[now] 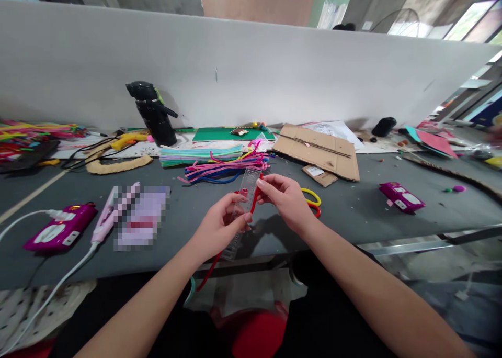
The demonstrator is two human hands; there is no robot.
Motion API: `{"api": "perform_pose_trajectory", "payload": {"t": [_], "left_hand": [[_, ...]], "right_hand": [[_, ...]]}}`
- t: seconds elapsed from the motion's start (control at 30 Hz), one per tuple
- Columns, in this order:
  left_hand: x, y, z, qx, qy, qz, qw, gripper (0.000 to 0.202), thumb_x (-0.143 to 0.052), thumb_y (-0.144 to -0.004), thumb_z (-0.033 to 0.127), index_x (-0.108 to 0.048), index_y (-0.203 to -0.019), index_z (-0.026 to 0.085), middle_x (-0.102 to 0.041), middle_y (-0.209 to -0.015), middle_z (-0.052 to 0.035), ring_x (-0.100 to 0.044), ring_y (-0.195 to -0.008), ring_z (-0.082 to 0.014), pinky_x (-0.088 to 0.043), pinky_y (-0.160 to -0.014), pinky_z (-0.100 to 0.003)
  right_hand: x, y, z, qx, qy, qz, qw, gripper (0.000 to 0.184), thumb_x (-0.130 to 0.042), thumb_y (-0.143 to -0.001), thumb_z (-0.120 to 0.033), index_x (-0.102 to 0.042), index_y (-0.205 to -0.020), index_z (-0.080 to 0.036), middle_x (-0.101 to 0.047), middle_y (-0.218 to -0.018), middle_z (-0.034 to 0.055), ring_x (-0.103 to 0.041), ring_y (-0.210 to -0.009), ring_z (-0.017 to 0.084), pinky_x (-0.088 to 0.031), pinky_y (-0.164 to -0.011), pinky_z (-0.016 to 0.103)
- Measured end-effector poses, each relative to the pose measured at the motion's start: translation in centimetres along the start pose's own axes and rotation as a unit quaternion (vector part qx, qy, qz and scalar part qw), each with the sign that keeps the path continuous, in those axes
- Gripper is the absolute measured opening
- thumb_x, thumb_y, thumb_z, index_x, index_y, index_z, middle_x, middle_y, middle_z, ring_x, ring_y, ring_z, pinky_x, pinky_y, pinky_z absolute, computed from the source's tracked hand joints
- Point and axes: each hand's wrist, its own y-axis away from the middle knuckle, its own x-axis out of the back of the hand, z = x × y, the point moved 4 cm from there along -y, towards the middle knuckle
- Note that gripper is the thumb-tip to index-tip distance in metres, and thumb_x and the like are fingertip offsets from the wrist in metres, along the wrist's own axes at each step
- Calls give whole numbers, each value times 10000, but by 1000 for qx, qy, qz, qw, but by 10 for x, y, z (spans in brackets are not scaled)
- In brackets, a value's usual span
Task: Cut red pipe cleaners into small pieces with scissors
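Note:
My left hand (223,222) is closed around a clear plastic ruler (243,201) and a red pipe cleaner (209,271), held together above the front of the grey table (353,211). My right hand (284,196) pinches the upper end of the red pipe cleaner against the ruler near its top. The pipe cleaner's tail hangs down below the table edge toward my lap. Yellow and red pipe-cleaner loops (314,198) lie on the table just behind my right hand.
A pile of coloured pipe cleaners (223,167) and felt sheets (200,153) lie further back. Flattened cardboard (319,149) sits at right, a black flask (152,112) at back left. Magenta devices (58,227) (402,197) lie at left and right. A white partition (274,75) closes the back.

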Motion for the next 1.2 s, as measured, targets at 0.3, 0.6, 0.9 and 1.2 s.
{"api": "perform_pose_trajectory", "payload": {"t": [0.3,0.6,0.9,1.2], "left_hand": [[1,-1,4,-7,7,-5,1000,295,-703,-798,311,-533,-1007,191,-665,-848,-17,-666,-733,-158,-525,-716,-298],[-6,-20,24,41,131,-55,989,288,-706,-806,307,-565,-1015,169,-635,-878,-14,-666,-739,-143,-527,-749,-316],[-6,-36,52,-44,-89,-73,992,281,-616,-861,418,-567,-965,161,-613,-755,-4,-566,-569,-106,-477,-520,-235],[3,-38,61,-48,-143,-96,984,231,-618,-860,355,-654,-882,128,-632,-725,-25,-563,-580,-105,-462,-529,-221]], "right_hand": [[-2,1,-4,21,10,-3,1000,248,-714,-779,-406,-636,-786,-171,-614,-691,0,-585,-625,131,-542,-625,279],[-9,12,-11,112,128,36,985,194,-635,-857,-365,-643,-823,-174,-646,-774,20,-598,-695,154,-488,-643,253],[-1,11,-18,138,143,36,979,182,-619,-876,-331,-632,-825,-156,-604,-758,6,-552,-680,128,-449,-621,231],[0,9,-15,122,113,8,986,181,-647,-863,-331,-657,-841,-152,-633,-752,10,-559,-666,121,-451,-611,228]]}}
